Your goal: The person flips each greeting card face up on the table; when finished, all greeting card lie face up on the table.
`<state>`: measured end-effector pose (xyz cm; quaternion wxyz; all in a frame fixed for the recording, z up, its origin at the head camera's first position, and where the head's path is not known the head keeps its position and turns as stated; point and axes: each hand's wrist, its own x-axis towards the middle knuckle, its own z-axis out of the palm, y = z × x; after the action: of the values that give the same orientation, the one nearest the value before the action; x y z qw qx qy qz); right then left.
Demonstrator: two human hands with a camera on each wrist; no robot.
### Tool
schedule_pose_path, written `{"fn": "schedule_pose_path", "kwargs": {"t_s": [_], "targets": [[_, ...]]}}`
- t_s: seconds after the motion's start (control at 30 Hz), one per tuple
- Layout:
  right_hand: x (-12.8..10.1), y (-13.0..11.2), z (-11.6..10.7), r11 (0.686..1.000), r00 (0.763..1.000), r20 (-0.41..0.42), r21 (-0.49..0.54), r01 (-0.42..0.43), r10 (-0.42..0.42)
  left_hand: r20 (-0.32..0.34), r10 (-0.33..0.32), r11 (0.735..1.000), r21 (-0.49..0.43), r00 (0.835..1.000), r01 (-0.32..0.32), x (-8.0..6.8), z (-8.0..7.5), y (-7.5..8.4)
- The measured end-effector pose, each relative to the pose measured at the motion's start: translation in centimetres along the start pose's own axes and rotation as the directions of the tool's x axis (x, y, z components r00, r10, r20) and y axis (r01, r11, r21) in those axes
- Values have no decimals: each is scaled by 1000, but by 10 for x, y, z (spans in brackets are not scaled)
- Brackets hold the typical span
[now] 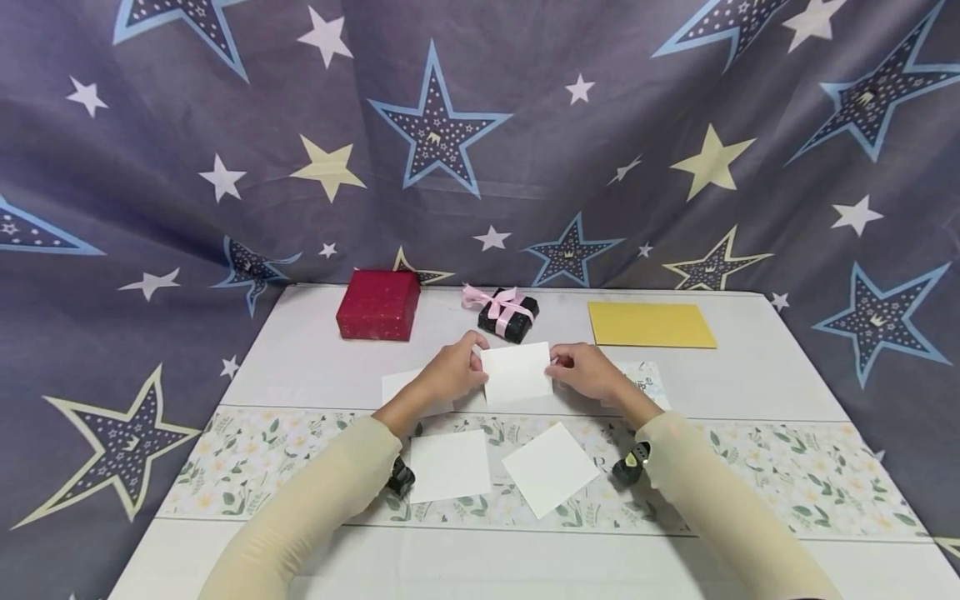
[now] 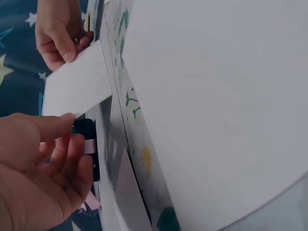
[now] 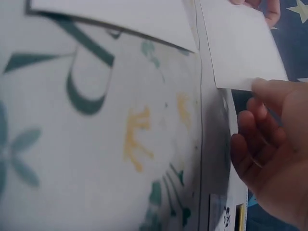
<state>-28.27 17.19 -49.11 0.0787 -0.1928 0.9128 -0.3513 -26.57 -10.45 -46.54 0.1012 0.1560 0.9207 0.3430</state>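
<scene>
Between my two hands a white card (image 1: pixel 517 374) is held up above the table, its blank side facing me. My left hand (image 1: pixel 459 367) pinches its left edge between thumb and fingers, and my right hand (image 1: pixel 582 370) pinches the right edge. In the left wrist view the same card (image 2: pixel 79 86) spans from one hand to the other. Two more white cards, one squarish (image 1: pixel 450 467) and one turned at an angle (image 1: pixel 551 470), lie nearer me. Another white card (image 1: pixel 401 385) is partly hidden by the left forearm. A printed card (image 1: pixel 647 382) lies behind the right wrist.
Along the back of the table (image 1: pixel 420 562) stand a red box (image 1: pixel 378 305), a small black box with a pink ribbon bow (image 1: pixel 510 313) and a flat yellow envelope (image 1: pixel 651 324). A floral strip (image 1: pixel 795 475) crosses the table. Behind it hangs a star-patterned curtain (image 1: pixel 525 200).
</scene>
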Motion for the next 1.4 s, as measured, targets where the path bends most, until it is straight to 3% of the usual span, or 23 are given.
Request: {"fn": "schedule_pose_path", "kwargs": {"t_s": [0.33, 0.63, 0.93, 1.1, 1.27, 1.4], "targets": [[-8, 2, -3, 971, 999, -36, 238, -31, 40, -59, 78, 997, 18, 995, -77, -4, -9, 4], [-16, 6, -9, 908, 999, -26, 419, -24, 38, -77, 144, 989, -18, 987, -146, -4, -12, 6], [-16, 7, -8, 911, 998, -55, 413, -15, 41, -51, 161, 987, -11, 986, -162, -3, -9, 5], [-19, 2, -10, 917, 999, -32, 399, -24, 40, -43, 148, 988, -33, 988, -149, -1, -5, 6], [-22, -1, -12, 932, 1000, -21, 363, 21, -14, -43, 102, 993, -62, 994, -105, -2, -4, 8], [-20, 6, -8, 938, 998, -29, 342, 63, -57, -43, 34, 989, -143, 999, -40, -1, -4, 9]]}}
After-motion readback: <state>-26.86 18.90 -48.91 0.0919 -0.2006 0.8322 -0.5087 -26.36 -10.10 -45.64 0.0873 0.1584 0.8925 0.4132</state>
